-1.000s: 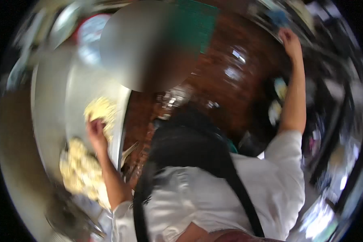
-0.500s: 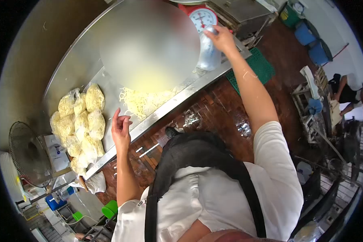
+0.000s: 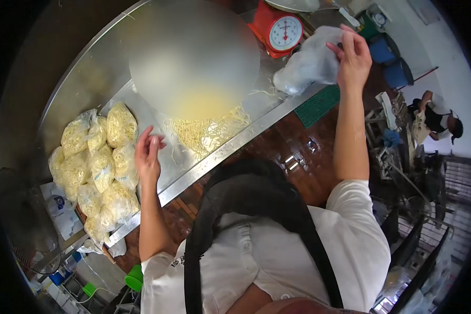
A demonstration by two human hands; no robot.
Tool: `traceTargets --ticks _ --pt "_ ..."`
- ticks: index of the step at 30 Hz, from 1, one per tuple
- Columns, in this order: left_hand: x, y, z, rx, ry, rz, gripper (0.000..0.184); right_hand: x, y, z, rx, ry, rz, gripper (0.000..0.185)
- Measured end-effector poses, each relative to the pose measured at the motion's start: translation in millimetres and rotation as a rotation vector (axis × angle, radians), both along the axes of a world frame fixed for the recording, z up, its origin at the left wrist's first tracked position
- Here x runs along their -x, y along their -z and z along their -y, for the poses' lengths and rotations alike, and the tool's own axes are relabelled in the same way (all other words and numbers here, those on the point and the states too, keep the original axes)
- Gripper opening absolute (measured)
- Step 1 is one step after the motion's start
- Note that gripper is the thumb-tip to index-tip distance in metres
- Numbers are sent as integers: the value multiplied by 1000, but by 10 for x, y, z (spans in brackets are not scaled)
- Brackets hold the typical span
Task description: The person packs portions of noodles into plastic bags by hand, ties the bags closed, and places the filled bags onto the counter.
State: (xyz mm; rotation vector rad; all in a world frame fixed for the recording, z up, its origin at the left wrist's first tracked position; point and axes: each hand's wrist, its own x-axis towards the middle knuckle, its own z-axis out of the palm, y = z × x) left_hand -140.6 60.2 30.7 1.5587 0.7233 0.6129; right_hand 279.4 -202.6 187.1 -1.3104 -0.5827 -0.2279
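Observation:
My right hand (image 3: 353, 60) pinches the upper edge of a clear plastic bag (image 3: 311, 63) at the upper right, beside a red dial scale (image 3: 285, 32). Above the steel table (image 3: 167, 178), my left hand (image 3: 149, 154) is raised with its fingers apart and nothing in it. Loose yellow noodles (image 3: 206, 136) lie on the table to the right of that hand; a blurred round patch hides part of the heap. Several filled bags of noodles (image 3: 99, 167) are piled to the left of my left hand.
A mesh fan (image 3: 29, 225) stands at the lower left. Beyond the table edge are a green mat (image 3: 318, 107) and blue bins (image 3: 397, 73). Another person (image 3: 437, 118) is at the far right near a cluttered rack. A green bucket (image 3: 134, 277) is at the bottom left.
My right hand has moved right, away from the scale, and the bag is now lifted and spread wider. My left hand stays beside the noodles, still open.

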Motion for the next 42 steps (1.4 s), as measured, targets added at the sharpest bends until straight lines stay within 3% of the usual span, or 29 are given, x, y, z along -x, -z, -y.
traceTargets --ticks 2,4,6,8,9,12,14,15,17,19,20,21,22,23,24,26,28,30,32,34,36,38,40,42 --pt "-388 -149 -8 114 113 31 45 656 -104 -197 -61 -246 -174 19" --pt "-833 -250 9 353 289 112 67 1122 257 -385 -38 -858 -303 16" --pt "-1196 -315 -169 758 464 159 77 1492 809 -540 599 -954 -273 19" --pt "-1234 -581 -177 608 480 72 64 1680 1112 -845 899 -1077 14 19" --pt "-1220 -633 -194 535 491 23 58 1699 1318 -894 869 -1098 21 19" --pt "-926 -362 -24 -287 522 -446 35 1559 1809 -1078 821 -1188 82 17" --pt "-777 -199 141 -184 375 -623 42 1314 1964 -1248 865 -1245 201 18" --pt "-564 137 141 -265 198 -625 39 1153 2028 -1292 682 -1248 228 29" --pt "-63 459 40 -284 -117 -604 33 839 2447 -1309 760 -776 29 47" --pt "420 579 -7 -93 -402 -485 25 312 3303 -1186 1007 -176 294 65" --pt "691 670 -15 36 -552 -385 23 181 3589 -1141 1072 -117 378 66" --pt "962 698 -40 363 -703 -101 21 75 3830 -1124 1132 -57 467 68" --pt "712 386 37 308 -668 -120 21 31 4040 -1177 1189 4 558 69" --pt "453 64 113 252 -635 -138 26 194 4222 -1422 956 -193 439 68" --pt "193 -258 187 195 -603 -155 32 450 4176 -1757 931 -333 417 63" --pt "607 129 -39 515 -701 157 31 954 3904 -2347 889 -624 398 57" --pt "849 -129 -471 -409 -135 -911 30 1283 3759 -2739 1076 -893 512 71" --pt "616 217 -395 -331 -537 -746 30 1560 3332 -2755 1302 -1069 619 78" --pt "527 480 -746 -171 -620 -404 28 1759 3071 -2569 1468 -1147 723 78" --pt "310 802 -1183 74 -680 -2 26 1901 3141 -2278 1401 -1102 837 70" --pt "-53 984 -1630 -348 -575 -284 27 1988 3139 -2024 1340 -1087 857 59" --pt "-563 1011 -1842 -691 -567 -389 29 1942 3424 -1775 1201 -1125 809 48" --pt "-1050 1175 -1993 -842 -686 -342 35 1805 3498 -1593 1106 -1146 741 40" --pt "-1378 1516 -2050 -916 -590 -444 37 1657 3453 -1518 1047 -1143 658 37"
